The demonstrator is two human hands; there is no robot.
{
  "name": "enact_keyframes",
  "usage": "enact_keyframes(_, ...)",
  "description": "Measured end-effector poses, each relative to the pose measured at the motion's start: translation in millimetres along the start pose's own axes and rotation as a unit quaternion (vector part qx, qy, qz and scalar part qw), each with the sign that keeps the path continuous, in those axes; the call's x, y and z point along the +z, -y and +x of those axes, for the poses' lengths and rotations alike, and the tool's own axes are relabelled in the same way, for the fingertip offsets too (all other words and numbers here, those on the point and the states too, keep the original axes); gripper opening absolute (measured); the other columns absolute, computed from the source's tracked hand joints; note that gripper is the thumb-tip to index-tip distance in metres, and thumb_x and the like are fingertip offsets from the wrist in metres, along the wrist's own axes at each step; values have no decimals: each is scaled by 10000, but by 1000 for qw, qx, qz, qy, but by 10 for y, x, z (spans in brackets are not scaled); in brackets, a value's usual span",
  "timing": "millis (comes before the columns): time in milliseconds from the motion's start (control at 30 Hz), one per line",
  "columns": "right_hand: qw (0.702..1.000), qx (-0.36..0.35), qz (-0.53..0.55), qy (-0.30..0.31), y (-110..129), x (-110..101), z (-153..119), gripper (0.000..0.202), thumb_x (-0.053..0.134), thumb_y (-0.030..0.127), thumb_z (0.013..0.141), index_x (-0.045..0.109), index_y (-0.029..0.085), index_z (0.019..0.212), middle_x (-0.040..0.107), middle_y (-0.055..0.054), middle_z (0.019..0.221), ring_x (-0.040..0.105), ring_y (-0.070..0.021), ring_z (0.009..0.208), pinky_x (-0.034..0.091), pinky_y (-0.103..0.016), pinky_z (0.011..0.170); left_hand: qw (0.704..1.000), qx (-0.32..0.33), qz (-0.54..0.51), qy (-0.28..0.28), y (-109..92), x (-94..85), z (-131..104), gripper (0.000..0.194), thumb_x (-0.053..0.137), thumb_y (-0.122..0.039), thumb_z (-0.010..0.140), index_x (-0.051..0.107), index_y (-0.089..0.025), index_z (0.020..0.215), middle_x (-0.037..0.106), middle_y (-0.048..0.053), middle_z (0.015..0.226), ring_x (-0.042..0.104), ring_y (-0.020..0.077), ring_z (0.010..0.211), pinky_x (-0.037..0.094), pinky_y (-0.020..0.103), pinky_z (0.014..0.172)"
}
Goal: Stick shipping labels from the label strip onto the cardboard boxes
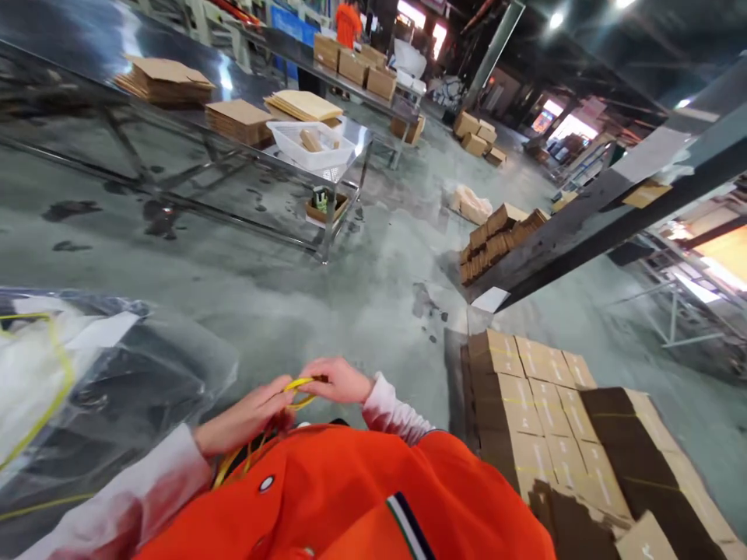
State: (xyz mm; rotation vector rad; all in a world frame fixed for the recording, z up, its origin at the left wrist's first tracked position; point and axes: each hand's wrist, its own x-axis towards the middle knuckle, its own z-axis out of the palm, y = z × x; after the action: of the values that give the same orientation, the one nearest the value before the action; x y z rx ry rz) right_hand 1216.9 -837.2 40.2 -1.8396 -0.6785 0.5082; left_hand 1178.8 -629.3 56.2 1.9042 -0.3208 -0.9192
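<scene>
A yellow strap [302,383] forms a small loop between my two hands, close in front of the orange vest. My left hand [260,412] has its fingers closed on the strap, and more of the strap hangs below it toward the lower left. On the other side of the loop, my right hand [337,381] pinches the strap. To the left lies a bundle in clear plastic [169,381], with white material inside and yellow strap across it.
Stacked cartons [545,412] stand at the lower right, beside a slanting steel column [583,202]. A metal table [233,74] at the upper left bears cardboard piles and a white basket [312,148]. A person in orange [348,25] stands far off.
</scene>
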Motion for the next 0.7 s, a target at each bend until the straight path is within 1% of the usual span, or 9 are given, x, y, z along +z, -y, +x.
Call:
enact_keyframes(67,997,63,45,24,10,10,-7,341,723,469,853,687,151,737,559,21,695,495,-109,690,428,-229,692,997,-36,-65,-3,40,-57,0,474,332,-669,884,423,-210,954,652,48,792,652,232,699,511,329,664)
enact_keyframes(133,980,126,138,66,34,50,29,415,740,529,820,641,143,707,502,45,638,411,-79,600,361,-211,583,997,-22,-36,-68,63,-138,1,454,388,-637,882,447,-199,986,649,53,808,639,232,721,514,340,700)
enact_keyframes(200,947,170,251,103,75,133,125,455,758,568,779,597,149,704,503,45,628,394,-66,561,322,-203,532,987,46,56,-144,58,-237,-10,443,444,-567,899,525,-169,1077,669,96,929,644,253,855,517,358,799)
enact_keyframes(300,907,217,354,66,151,290,395,453,751,550,772,523,170,679,437,56,586,330,-44,503,247,-200,485,935,171,209,-229,36,-474,-61,389,526,-382,923,639,-176,1233,625,159,1204,571,287,1144,448,403,1008)
enact_keyframes(400,902,262,337,67,213,405,853,477,844,520,647,509,180,645,383,71,554,294,-34,479,215,-196,470,904,286,264,-179,149,-884,-189,308,504,-208,946,745,-288,1121,662,112,1039,593,211,955,458,329,924)
enact_keyframes(500,900,288,286,162,261,511,1472,551,903,594,495,593,178,680,476,41,574,435,-80,533,343,-210,509,904,345,204,-149,458,-1306,-466,258,533,-205,925,767,-283,1001,683,92,899,593,186,809,463,283,778)
enact_keyframes(567,900,287,247,215,297,596,1923,555,872,642,532,649,179,741,508,31,600,440,-87,544,358,-215,513,922,303,102,-220,715,-1533,-708,204,546,-248,918,748,-219,919,675,91,815,592,182,744,456,284,691)
enact_keyframes(633,924,258,180,219,336,697,2390,521,855,607,584,706,190,858,538,32,647,388,-73,526,314,-207,480,908,172,-95,-371,984,-1762,-958,214,539,-290,930,700,-159,881,620,69,701,542,159,605,420,274,565)
enact_keyframes(700,954,198,110,198,369,832,2869,483,794,578,678,737,207,982,608,8,760,399,-79,547,325,-214,478,788,11,-324,-523,1264,-2038,-1200,223,539,-311,952,648,-125,894,526,22,611,442,121,486,352,245,469)
